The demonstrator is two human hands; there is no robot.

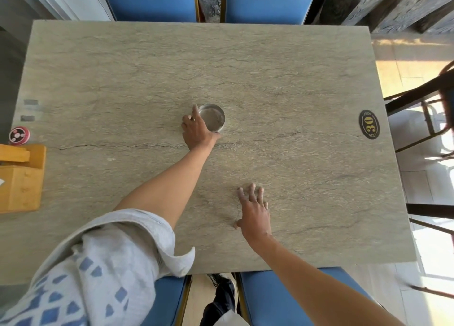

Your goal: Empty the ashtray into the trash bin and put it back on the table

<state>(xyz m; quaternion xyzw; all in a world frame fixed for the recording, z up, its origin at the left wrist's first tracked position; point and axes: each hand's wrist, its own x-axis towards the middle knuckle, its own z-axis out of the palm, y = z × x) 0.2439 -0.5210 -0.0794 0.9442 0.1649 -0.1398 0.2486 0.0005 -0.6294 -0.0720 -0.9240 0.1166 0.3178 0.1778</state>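
A round metal ashtray (213,117) stands on the stone-patterned table (282,80), near its middle. My left hand (196,129) is around the ashtray's left and near rim, forefinger along the far-left edge and thumb at the near side. The bowl looks grey inside, with no clear contents. My right hand (254,211) lies flat on the table nearer to me, fingers spread, holding nothing. No trash bin is in view.
A wooden box (21,176) and a red round button device (19,134) sit at the table's left edge. An oval "30" plate (369,124) marks the right side. Blue chairs (270,1) stand at the far and near sides; a dark metal chair frame (422,97) is on the right.
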